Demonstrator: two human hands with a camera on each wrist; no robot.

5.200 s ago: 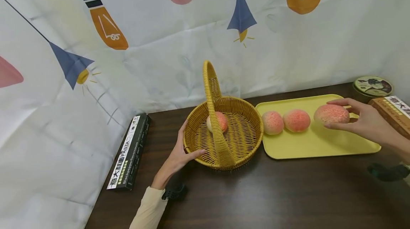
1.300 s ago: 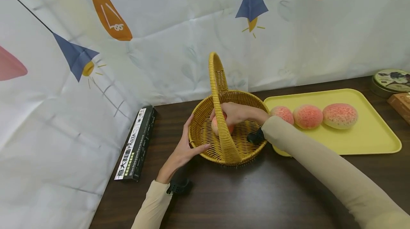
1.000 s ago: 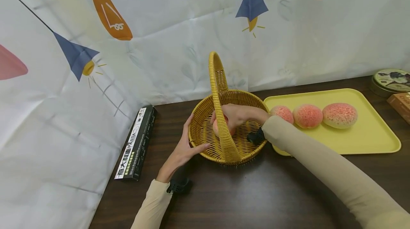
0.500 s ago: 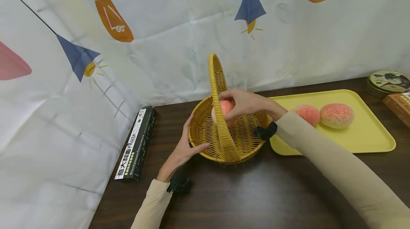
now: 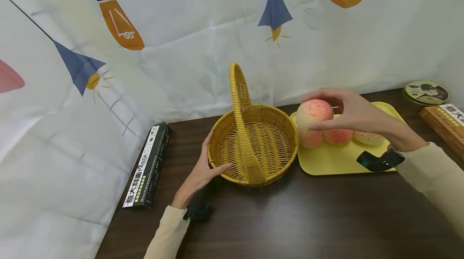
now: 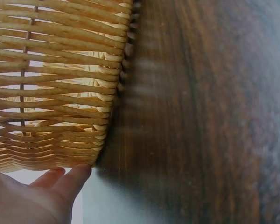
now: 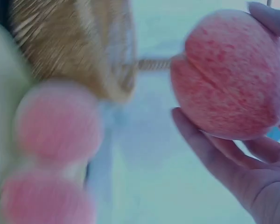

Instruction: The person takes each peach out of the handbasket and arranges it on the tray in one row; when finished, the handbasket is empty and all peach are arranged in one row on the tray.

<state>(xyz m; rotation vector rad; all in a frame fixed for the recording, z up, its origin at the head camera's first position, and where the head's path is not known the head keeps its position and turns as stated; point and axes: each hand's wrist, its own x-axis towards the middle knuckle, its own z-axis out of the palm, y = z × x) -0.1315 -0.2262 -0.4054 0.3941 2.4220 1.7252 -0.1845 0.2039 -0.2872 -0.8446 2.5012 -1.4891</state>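
A woven yellow basket [image 5: 253,150] with a tall handle stands on the dark table, nothing inside it. My left hand [image 5: 203,170] holds its left rim, thumb on the near wall; the left wrist view shows fingertips [image 6: 70,177] at the basket's [image 6: 56,84] base. My right hand [image 5: 348,112] grips a pink peach [image 5: 313,114] in the air above the left end of the yellow tray [image 5: 337,162]. The right wrist view shows this peach [image 7: 228,74] held between fingers. Three more peaches [image 5: 337,136] lie in a row on the tray.
A black pasta box [image 5: 146,166] lies left of the basket. A round tin [image 5: 425,94] and a brown box [image 5: 444,124] sit at the far right. A patterned white cloth [image 5: 163,29] hangs behind the table.
My right hand reached into the basket, took hold of the peach there, lifted it out and carried it right over the tray. The left hand has stayed on the basket rim.
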